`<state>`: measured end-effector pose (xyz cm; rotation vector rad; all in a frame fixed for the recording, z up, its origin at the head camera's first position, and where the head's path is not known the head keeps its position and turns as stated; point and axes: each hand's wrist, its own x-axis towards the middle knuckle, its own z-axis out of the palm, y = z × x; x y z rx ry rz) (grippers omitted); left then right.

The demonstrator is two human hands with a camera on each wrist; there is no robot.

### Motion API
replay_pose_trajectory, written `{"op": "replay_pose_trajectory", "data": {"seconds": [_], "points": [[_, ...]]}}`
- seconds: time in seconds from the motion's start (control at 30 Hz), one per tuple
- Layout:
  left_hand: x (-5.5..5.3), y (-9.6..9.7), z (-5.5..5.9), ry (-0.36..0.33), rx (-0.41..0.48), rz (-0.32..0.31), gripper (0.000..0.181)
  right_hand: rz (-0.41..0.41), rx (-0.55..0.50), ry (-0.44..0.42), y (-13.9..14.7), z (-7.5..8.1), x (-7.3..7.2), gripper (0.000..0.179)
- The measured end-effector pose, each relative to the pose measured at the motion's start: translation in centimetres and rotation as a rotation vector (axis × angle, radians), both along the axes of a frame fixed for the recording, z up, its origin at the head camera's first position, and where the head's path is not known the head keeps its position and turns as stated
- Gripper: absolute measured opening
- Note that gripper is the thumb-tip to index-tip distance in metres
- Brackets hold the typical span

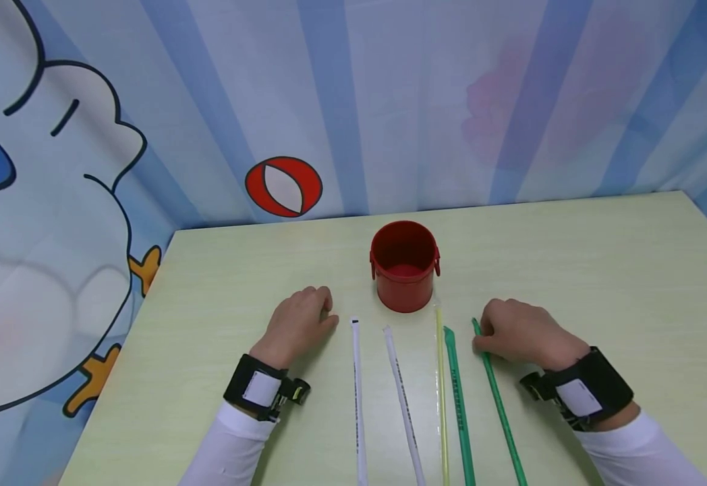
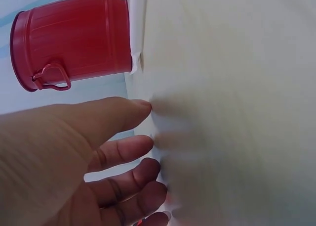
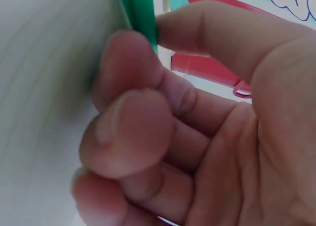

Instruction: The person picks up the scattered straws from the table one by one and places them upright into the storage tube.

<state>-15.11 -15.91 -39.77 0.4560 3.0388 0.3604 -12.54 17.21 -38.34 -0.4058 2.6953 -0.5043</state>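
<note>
My right hand (image 1: 526,331) pinches the upper end of the rightmost green wrapped straw (image 1: 502,412) between thumb and fingers. In the right wrist view the green straw (image 3: 143,13) shows between the thumb and index finger, while the other fingers curl by the tabletop. To its left lie another green wrapped straw (image 1: 459,398), a thin yellow straw (image 1: 442,391) and two white wrapped straws (image 1: 358,398). Beside the leftmost white one, my left hand (image 1: 299,324) rests with loosely bent fingers, holding nothing; its fingertips (image 2: 143,105) are right at the table surface in the left wrist view.
A small red bucket (image 1: 403,293) with side handles stands upright near the back, beyond the straws' far ends. The pale wooden table (image 1: 651,290) ends at a blue striped cloth backdrop (image 1: 414,101) with cartoon figures.
</note>
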Motion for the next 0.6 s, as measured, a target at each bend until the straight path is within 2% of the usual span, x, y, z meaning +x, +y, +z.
{"op": "replay_pose_trajectory", "data": {"seconds": [0.27,0.6], "points": [[0.1,0.0,0.1,-0.011,-0.003,-0.009,0.017,0.025,-0.005,0.039,0.2,0.5,0.0,0.026],[0.2,0.0,0.2,0.000,-0.007,-0.018,0.019,0.002,-0.033,0.096,0.4,2.0,-0.5,0.022]]}}
